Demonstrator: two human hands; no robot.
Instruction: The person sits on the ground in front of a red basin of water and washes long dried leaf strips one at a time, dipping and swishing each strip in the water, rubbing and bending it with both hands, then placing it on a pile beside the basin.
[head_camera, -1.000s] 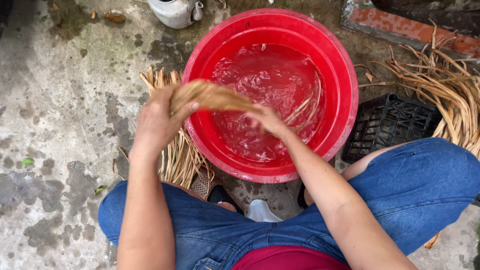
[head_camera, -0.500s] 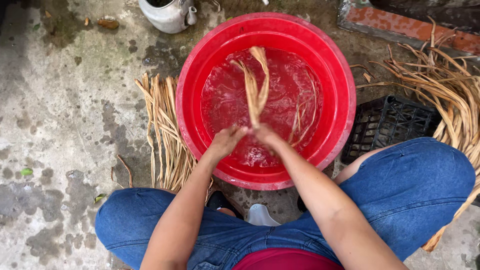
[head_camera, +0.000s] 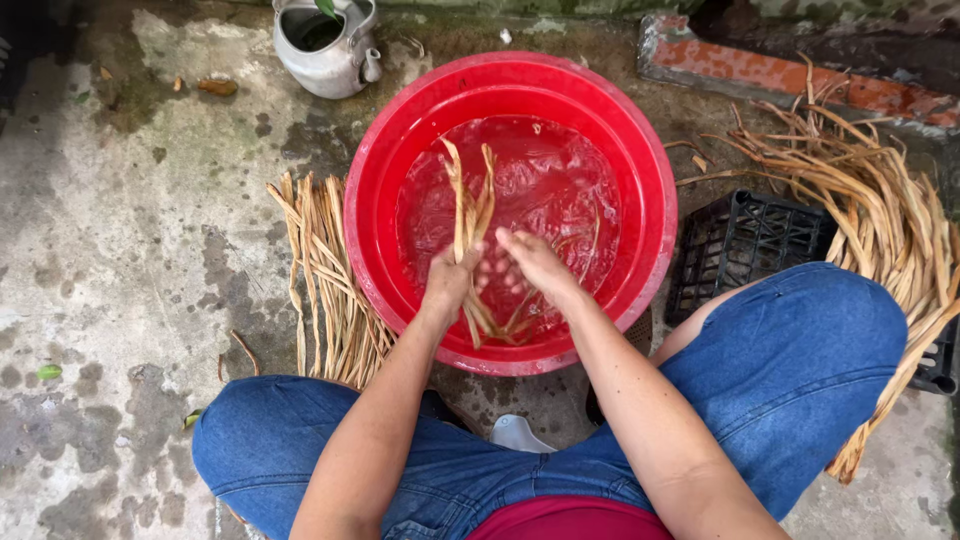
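Floor (head_camera: 90, 250): wet concrete. Kettle (head_camera: 325, 45) at 11 o'clock of the basin, grey metal, no label seen.

Left pile (head_camera: 325, 275) of tan strips lies at 9 o'clock, touching the basin wall; probably already rinsed, cannot confirm.

Basin (head_camera: 372, 190), red, round, holds water.

Left hand (head_camera: 450, 280) closed around a small bundle (head_camera: 470, 205), whose ends stand up out of the water at basin centre. Right hand (head_camera: 530, 265) beside it, fingers loosely spread, touching the lower strips.

Black crate (head_camera: 745, 245) at 3 o'clock. Right pile (head_camera: 880, 220), larger, likely unwashed. Judged: well short of half done.

No packages or signs visible.
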